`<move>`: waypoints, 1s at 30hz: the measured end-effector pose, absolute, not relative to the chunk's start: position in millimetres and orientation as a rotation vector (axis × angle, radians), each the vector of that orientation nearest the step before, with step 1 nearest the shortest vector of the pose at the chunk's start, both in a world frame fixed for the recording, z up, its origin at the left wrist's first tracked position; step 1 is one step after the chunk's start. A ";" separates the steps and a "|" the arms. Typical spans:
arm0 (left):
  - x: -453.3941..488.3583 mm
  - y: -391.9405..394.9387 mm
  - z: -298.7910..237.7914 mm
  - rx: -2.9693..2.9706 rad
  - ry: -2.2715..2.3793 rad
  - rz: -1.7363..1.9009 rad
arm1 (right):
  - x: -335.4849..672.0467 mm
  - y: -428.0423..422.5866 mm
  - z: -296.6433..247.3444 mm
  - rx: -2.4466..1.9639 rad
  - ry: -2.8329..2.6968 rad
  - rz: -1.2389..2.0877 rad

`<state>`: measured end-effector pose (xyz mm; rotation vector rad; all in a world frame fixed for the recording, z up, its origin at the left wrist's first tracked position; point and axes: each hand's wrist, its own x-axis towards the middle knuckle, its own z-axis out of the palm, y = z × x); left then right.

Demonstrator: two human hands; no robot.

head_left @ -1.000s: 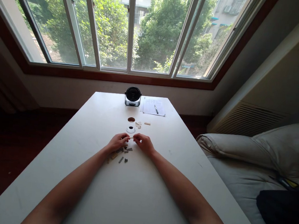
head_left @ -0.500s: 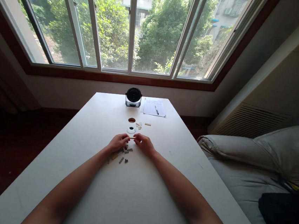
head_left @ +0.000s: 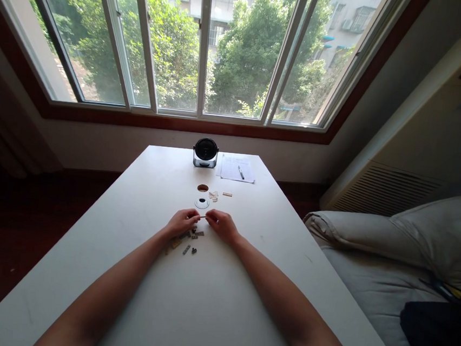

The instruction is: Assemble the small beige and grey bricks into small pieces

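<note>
My left hand (head_left: 182, 222) and my right hand (head_left: 221, 224) meet over the middle of the white table (head_left: 138, 197). Both pinch a tiny tan building piece (head_left: 202, 216) between their fingertips. Under and just behind my left hand lie several small grey and tan pieces (head_left: 188, 243). Beyond the hands sit a white round part with a dark centre (head_left: 202, 203), a brown round piece (head_left: 203, 188) and a few tan plates (head_left: 214, 195).
A small black desk fan (head_left: 205, 152) stands at the table's far edge, beside a sheet of paper with a pen (head_left: 237, 170). A window spans the wall behind. A bed with grey bedding (head_left: 394, 248) lies close on the right.
Both hands stay together on the tiny piece with only slight finger motion. The view has tilted a little, so everything sits slightly lower in the picture.
</note>
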<state>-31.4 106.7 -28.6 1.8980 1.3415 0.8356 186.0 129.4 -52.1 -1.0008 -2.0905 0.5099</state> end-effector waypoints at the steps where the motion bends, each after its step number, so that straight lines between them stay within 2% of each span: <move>1: -31.8 106.8 -29.0 1.899 1.337 0.834 | 185.8 129.3 -52.1 -1.002 -2.091 0.509; 30: -30.6 104.3 -26.8 1.825 1.329 0.863 | 186.6 127.9 -52.4 -0.976 -2.127 0.485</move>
